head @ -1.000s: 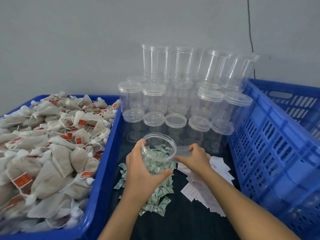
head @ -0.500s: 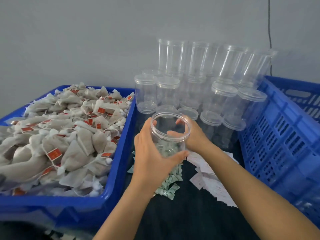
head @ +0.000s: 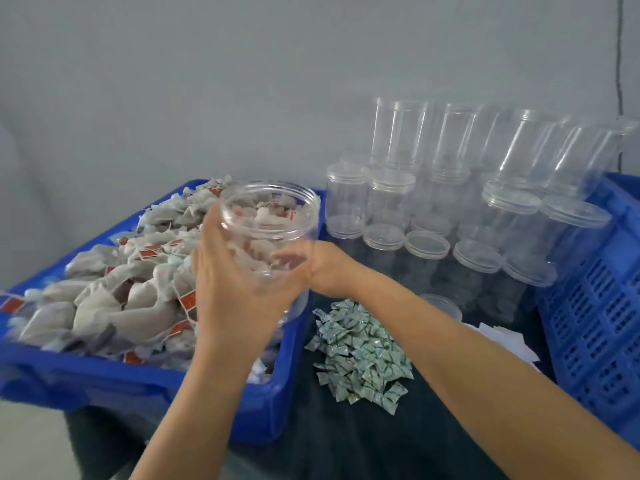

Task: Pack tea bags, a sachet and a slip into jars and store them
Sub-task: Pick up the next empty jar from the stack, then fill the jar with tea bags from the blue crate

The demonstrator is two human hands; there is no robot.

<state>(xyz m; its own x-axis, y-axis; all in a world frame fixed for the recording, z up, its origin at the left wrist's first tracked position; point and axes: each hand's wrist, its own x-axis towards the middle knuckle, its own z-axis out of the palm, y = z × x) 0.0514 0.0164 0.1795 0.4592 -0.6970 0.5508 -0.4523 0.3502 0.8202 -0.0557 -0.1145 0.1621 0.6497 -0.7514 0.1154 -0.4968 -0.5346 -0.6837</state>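
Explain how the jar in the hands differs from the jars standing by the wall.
The held jar has no lid; the stacked jars are capped. The held jar is lifted above the tea bag crate, gripped by the left hand and right hand; the stacked jars stand untouched. Both are clear plastic and look empty.

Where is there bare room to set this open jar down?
Bare dark cloth lies near you, between the sachet pile and the right crate. Farther back is crowded with lidded jars, and the left crate is heaped with tea bags.
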